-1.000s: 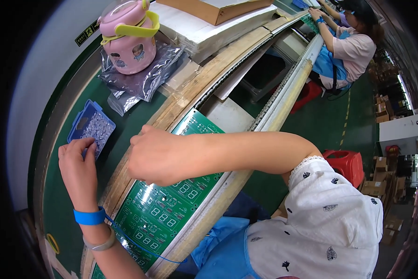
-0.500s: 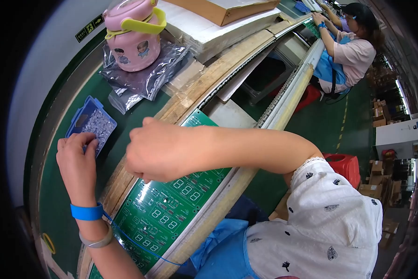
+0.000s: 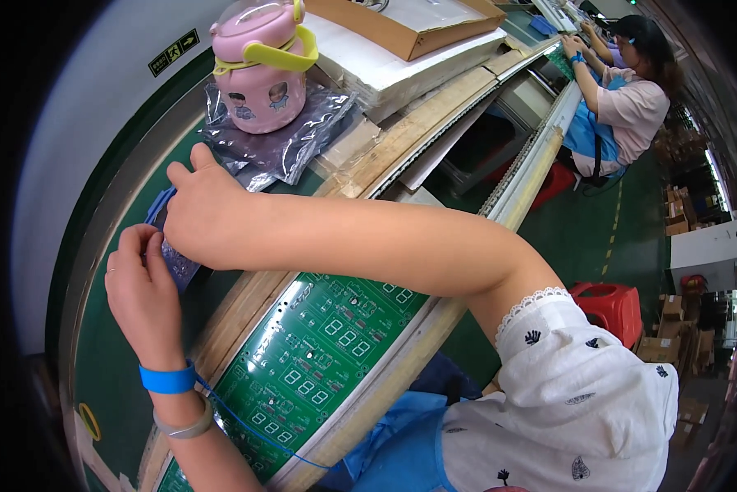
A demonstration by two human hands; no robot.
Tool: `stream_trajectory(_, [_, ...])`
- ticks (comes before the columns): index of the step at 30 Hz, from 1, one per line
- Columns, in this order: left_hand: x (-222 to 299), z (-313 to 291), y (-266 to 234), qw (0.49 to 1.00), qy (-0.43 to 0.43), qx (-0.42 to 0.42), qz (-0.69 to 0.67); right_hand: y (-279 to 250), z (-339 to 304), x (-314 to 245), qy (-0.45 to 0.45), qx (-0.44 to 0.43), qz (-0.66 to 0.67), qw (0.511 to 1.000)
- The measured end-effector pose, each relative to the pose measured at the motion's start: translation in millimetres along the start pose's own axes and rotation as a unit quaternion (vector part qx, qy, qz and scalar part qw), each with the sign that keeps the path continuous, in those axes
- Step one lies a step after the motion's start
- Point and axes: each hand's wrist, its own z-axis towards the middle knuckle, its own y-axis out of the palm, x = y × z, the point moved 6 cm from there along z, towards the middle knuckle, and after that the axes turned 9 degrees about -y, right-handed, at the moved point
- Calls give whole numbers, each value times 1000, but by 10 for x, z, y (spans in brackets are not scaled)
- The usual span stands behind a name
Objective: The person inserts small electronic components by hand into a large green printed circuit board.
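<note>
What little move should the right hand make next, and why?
Probably pinch one of the small clear pieces from the blue bin. The right hand is right at that bin, and the green circuit boards lie nearby. Its grip is partly hidden, so it may already hold one.

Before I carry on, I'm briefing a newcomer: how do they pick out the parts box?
Start at the green tabletop, left of the circuit boards. Below and left of the pink pot, find a box partly hidden behind the left hand and right hand. It is blue and holds many tiny glittering pieces, unlike the shiny grey bag under the pot.
</note>
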Motion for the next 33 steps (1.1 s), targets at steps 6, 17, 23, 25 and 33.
stream_trajectory(6, [-327,-162,-274,974,-113,-22,-197,50,247,-133,-19,5,0,1000])
stream_trajectory(17, [-248,-679,-417,874,-195,-116,-429,-305,-167,165,55,169,144,973])
stream_trajectory(23, [-261,-979,-380,851,-239,-182,-430,-310,-414,-97,91,162,462,867])
stream_trajectory(25, [-243,-1056,-332,831,-260,-211,-445,-166,-547,-174,73,153,481,860])
stream_trajectory(33, [-122,-1193,-164,800,-266,-257,-472,172,-902,-287,117,73,680,720])
